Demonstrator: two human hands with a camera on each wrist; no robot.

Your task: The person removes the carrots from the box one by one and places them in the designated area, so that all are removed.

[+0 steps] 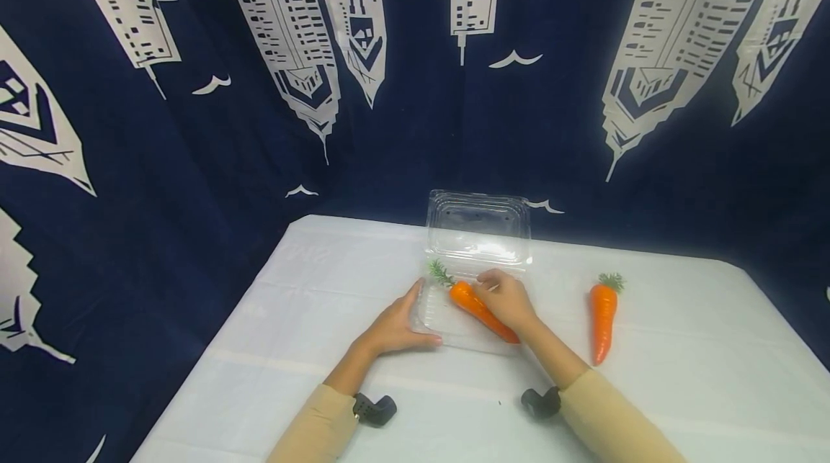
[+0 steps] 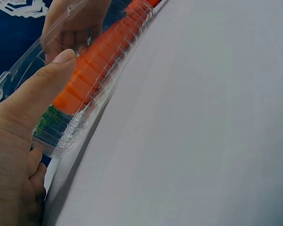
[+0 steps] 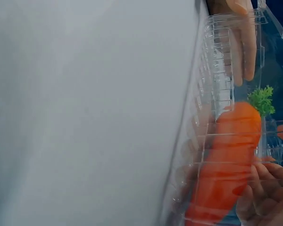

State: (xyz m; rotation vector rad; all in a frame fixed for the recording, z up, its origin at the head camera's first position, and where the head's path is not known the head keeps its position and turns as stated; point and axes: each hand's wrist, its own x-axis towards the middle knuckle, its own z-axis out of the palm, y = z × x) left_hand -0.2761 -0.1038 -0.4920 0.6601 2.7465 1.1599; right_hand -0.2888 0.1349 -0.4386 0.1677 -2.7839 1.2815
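Observation:
In the head view, an orange toy-like carrot [image 1: 478, 308] with green leaves lies diagonally inside a clear plastic clamshell container [image 1: 447, 326], its leafy end at the far left. My left hand [image 1: 395, 325] grips the container's left side, thumb at the near edge and fingers along the side. My right hand [image 1: 509, 299] reaches into the container with curled fingers and holds the carrot near its thick end. Through the clear wall in the right wrist view, the right fingertips [image 3: 259, 176] lie against the carrot [image 3: 226, 160]. The container's lid [image 1: 478, 229] stands open at the back.
A second carrot [image 1: 603, 322] with green leaves lies on the white-covered table [image 1: 681, 348], right of the container. A dark blue curtain [image 1: 415, 146] with white building prints hangs behind the table's far edge.

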